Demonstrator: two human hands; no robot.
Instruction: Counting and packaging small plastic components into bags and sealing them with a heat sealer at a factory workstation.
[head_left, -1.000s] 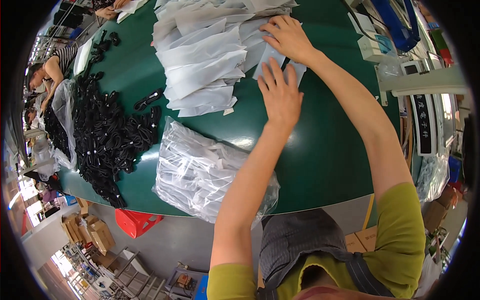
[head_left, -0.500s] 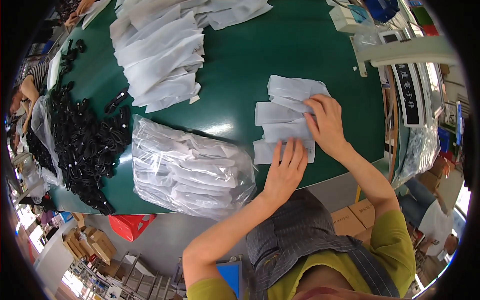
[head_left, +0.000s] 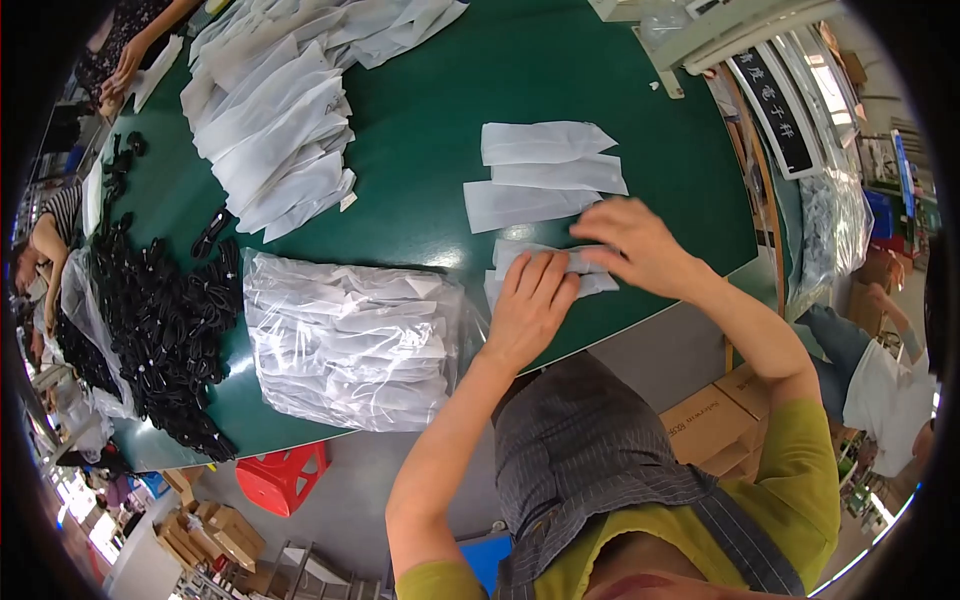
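Note:
My left hand (head_left: 532, 310) lies with its fingers stretched over the nearest white translucent pouches (head_left: 494, 288) by the table's front edge. Just right of it, my right hand (head_left: 645, 252) hovers with thumb and fingers apart, its thumb close to or touching those same pouches; its fingertips are slightly blurred. Farther back lie three similar flat pouches (head_left: 525, 206), two overlapping and one a little nearer to me and to the left. Part of the near pouches is hidden under my left hand. What is inside any pouch cannot be made out.
Left of my hands sits a clear plastic bag (head_left: 345, 345) full of white pouches. Behind it is a large pile of pouches (head_left: 265, 140). Coiled black cables (head_left: 165, 320) heap at the left. A pale metal bracket (head_left: 665, 70) stands at the back right. Co-workers are at the left.
The view has shifted a little. The column of pouches has parted, with a gap between the far three and the near ones. My right hand has come off the far pouches, toward my left hand.

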